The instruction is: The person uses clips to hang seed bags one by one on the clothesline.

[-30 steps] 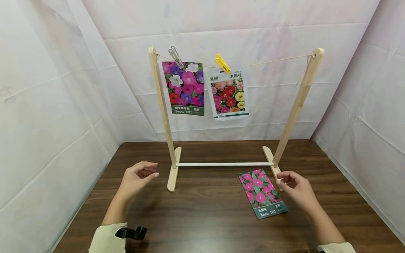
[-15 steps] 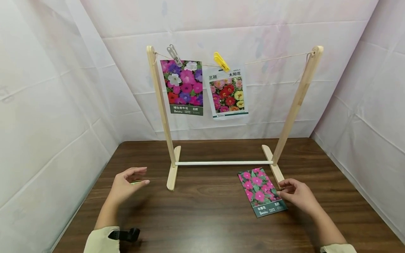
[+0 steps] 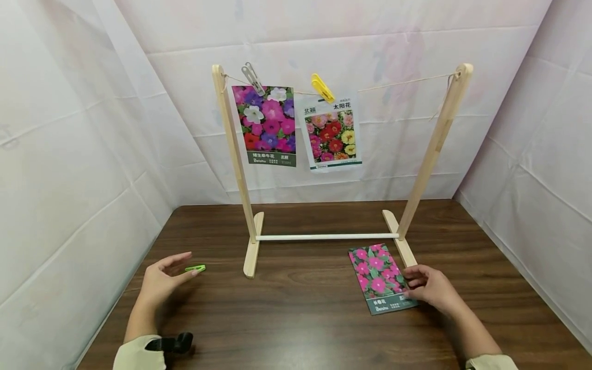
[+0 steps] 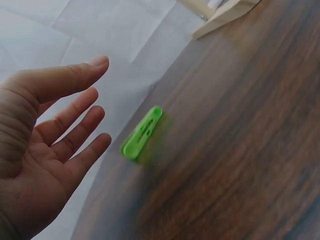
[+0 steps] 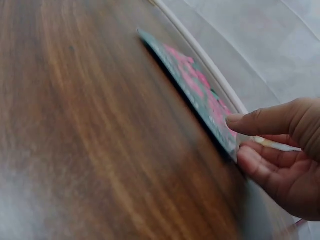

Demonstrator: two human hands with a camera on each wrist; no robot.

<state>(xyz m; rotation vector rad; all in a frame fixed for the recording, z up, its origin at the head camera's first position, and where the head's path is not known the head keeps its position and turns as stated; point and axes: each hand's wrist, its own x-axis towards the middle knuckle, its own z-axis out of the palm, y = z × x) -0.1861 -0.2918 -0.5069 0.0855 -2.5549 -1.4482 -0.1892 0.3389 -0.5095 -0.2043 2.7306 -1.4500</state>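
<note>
A green clothespin [image 3: 196, 268] lies on the table at the left, beyond the thumb of my left hand [image 3: 159, 280]. In the left wrist view that clothespin [image 4: 142, 133] sits apart from the fingers, which are spread and hold nothing. My right hand [image 3: 432, 288] is at the right edge of a seed packet [image 3: 376, 277] with pink flowers. In the right wrist view the thumb lies over the corner of the packet [image 5: 192, 82] and the fingers are at its edge, pinching it. The fingertips under the edge are partly hidden.
A wooden stand [image 3: 435, 149] with a string holds two hung packets: a petunia-like flower packet [image 3: 268, 126] under a grey clothespin [image 3: 252, 78], and a white-bordered packet [image 3: 330, 133] under a yellow clothespin [image 3: 322, 88]. A white bar [image 3: 324, 237] joins the stand's feet.
My left hand has moved left and toward me, bringing the green clothespin into view. My right hand has come down onto the packet's edge, and the packet has turned slightly.
</note>
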